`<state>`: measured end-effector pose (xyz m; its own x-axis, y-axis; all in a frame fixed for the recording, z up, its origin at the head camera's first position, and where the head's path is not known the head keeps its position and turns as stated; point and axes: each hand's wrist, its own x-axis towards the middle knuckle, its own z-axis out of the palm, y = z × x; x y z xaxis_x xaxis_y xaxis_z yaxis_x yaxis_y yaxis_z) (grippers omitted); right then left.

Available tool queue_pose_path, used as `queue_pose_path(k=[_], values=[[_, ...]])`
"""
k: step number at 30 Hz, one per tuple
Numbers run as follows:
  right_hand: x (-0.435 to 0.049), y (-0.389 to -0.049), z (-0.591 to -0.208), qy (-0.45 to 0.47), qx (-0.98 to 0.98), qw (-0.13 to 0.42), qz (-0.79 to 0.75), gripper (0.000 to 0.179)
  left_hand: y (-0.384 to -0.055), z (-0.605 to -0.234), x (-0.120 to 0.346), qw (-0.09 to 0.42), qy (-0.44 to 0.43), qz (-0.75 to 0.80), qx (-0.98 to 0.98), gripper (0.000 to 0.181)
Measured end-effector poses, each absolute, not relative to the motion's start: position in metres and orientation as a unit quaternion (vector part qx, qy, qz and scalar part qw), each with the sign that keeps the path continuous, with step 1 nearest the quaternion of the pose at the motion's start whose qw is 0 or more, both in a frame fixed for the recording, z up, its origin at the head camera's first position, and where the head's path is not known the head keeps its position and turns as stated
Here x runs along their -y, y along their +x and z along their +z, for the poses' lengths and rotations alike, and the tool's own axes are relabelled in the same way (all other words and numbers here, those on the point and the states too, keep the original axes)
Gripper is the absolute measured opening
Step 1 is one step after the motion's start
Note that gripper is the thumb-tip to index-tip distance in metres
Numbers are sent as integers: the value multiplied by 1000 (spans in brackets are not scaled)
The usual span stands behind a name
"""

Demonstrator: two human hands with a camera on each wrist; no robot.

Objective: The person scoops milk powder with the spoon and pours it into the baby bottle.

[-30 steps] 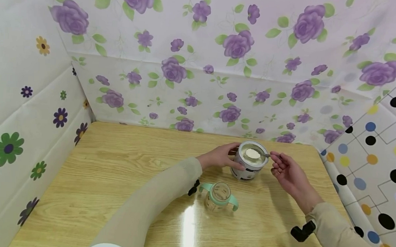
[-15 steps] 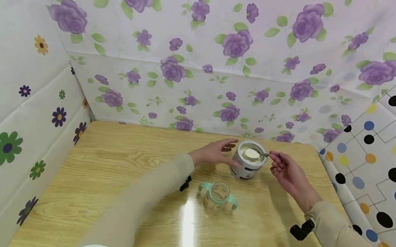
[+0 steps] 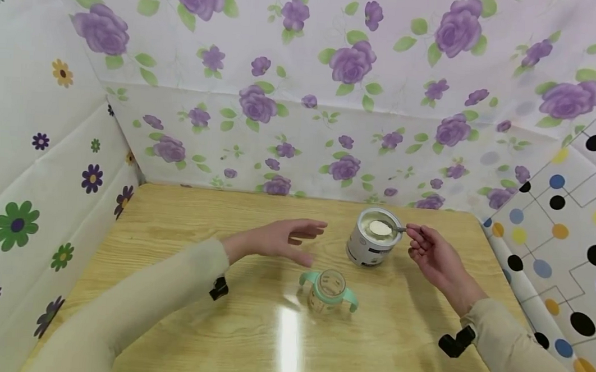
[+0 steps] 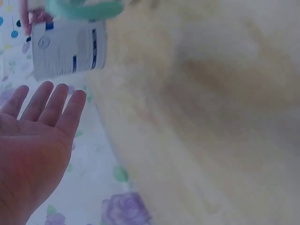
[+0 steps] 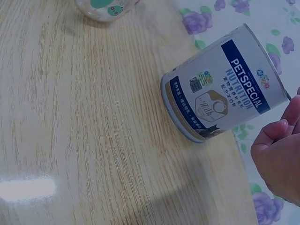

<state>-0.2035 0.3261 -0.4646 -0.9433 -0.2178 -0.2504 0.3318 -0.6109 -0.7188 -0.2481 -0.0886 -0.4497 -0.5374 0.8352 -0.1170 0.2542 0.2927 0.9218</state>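
A white milk powder can [image 3: 368, 248] with blue label bands stands uncovered on the table, pale powder inside. My right hand [image 3: 438, 261] pinches the handle of a spoon [image 3: 399, 229], whose bowl, heaped with powder [image 3: 379, 228], is over the can's mouth. In the right wrist view the fingers [image 5: 272, 131] are at the can's rim. My left hand [image 3: 280, 240] is off the can, fingers extended and holding nothing, above the table. Just right of and nearer than it stands a clear baby bottle [image 3: 330, 289] with green side handles and no lid on its top.
The wooden table [image 3: 184, 225] meets a flower-printed cloth wall [image 3: 204, 136] behind the can. A dotted cloth [image 3: 542, 260] hangs along the right edge, and another flowered cloth [image 3: 33, 222] is on the left.
My left hand has let go of the can and moved left, away from it. The right hand keeps the loaded spoon over the can almost unmoved.
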Motion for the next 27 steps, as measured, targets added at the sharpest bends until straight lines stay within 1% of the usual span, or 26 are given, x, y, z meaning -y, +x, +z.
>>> queue_pose_path(k=[4, 10, 15, 21, 27], values=[[-325, -205, -462, 69, -412, 155, -895, 45, -230, -464, 93, 310, 372, 468, -739, 105], [-325, -204, -463, 67, -413, 158, -894, 49, -213, -483, 83, 294, 380, 484, -731, 101], [-324, -204, -463, 69, -408, 157, -897, 49, -207, -494, 72, 281, 386, 498, -724, 98], [-322, -203, -462, 64, -408, 151, -898, 48, -203, -505, 62, 287, 382, 521, -707, 91], [-322, -203, -462, 63, -411, 146, -898, 49, -198, -512, 56, 263, 381, 496, -734, 83]])
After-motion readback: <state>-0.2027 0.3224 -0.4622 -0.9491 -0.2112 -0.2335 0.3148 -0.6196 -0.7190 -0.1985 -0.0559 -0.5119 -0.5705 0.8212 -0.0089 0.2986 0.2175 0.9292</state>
